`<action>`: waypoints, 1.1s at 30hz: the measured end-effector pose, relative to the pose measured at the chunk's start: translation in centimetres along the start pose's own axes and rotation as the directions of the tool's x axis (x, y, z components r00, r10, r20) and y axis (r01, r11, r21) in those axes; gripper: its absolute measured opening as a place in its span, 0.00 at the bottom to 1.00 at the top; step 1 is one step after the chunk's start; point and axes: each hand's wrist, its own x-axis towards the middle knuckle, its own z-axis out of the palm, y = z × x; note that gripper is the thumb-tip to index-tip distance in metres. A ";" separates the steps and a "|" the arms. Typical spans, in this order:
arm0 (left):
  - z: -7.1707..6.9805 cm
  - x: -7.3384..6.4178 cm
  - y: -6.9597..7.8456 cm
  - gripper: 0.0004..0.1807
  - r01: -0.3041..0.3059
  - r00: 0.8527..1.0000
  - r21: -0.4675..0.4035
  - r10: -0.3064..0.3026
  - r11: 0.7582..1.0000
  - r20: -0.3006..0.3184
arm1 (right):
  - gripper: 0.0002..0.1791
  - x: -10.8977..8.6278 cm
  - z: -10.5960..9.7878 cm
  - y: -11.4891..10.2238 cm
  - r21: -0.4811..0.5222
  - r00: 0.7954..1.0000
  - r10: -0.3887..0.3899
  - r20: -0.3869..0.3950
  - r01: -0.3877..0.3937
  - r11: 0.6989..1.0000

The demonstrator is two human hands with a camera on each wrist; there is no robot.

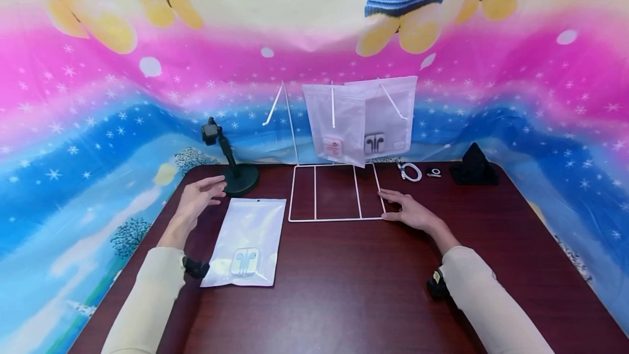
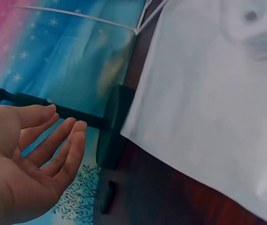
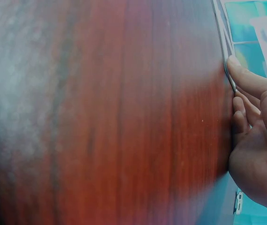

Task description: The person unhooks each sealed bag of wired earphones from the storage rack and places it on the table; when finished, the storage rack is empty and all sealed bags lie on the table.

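A white wire display rack (image 1: 315, 201) stands on the table, its base frame toward me. Two zip bags hang on its hooks: one with a pink earphone case (image 1: 332, 147), one with black earphones (image 1: 374, 143). The left hook (image 1: 273, 105) carries nothing. My right hand (image 1: 410, 209) touches the right side of the base frame with thumb and fingertips. A third zip bag (image 1: 250, 223), holding white earphones (image 1: 244, 262), lies flat left of the rack. My left hand (image 1: 196, 201) hovers beyond this bag, fingers loosely bent and holding nothing, near a black stand (image 1: 241, 179).
The black stand carries a small camera-like device (image 1: 209, 132). Behind the rack on the right lie a coiled white cable (image 1: 410, 172), a small white item (image 1: 433, 172) and a black holder (image 1: 474, 168). A printed cloth (image 1: 314, 53) surrounds the table (image 1: 324, 283).
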 end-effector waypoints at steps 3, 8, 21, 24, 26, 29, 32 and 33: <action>0.1 -0.1 1.0 0.27 -0.029 0.999 -0.005 0.029 1.000 0.021 | 0.38 0.0 0.0 0.0 0.005 1.000 0.002 -0.001 -0.002 1.000; 0.7 -0.1 3.0 0.29 -0.089 0.994 -0.012 0.090 0.996 0.066 | 0.38 0.0 0.0 0.0 0.013 1.000 0.004 0.002 -0.004 1.000; 4.2 1.2 7.8 0.29 -0.138 0.983 -0.081 0.146 0.987 0.109 | 0.38 -0.1 -0.1 -0.1 0.013 1.000 0.007 -0.007 -0.006 1.000; 5.0 1.8 8.6 0.30 -0.153 0.980 -0.110 0.165 0.982 0.108 | 0.38 -0.1 0.0 -0.1 0.013 1.000 0.011 -0.007 -0.011 1.000; 5.5 2.2 9.2 0.29 -0.164 0.979 -0.122 0.177 0.979 0.104 | 0.38 -0.1 0.1 0.0 0.010 1.000 0.010 -0.007 -0.010 1.000; 6.4 2.7 10.0 0.28 -0.185 0.975 -0.132 0.199 0.974 0.101 | 0.38 -0.1 0.2 0.0 0.007 1.000 0.005 -0.007 -0.005 1.000; 7.5 3.2 11.0 0.28 -0.192 0.972 -0.131 0.207 0.973 0.112 | 0.38 -0.1 0.2 0.1 -0.002 1.000 0.000 -0.007 0.000 1.000; 7.9 3.3 11.3 0.28 -0.193 0.971 -0.131 0.209 0.972 0.118 | 0.38 -0.1 0.2 0.2 -0.006 1.000 -0.001 -0.009 0.001 1.000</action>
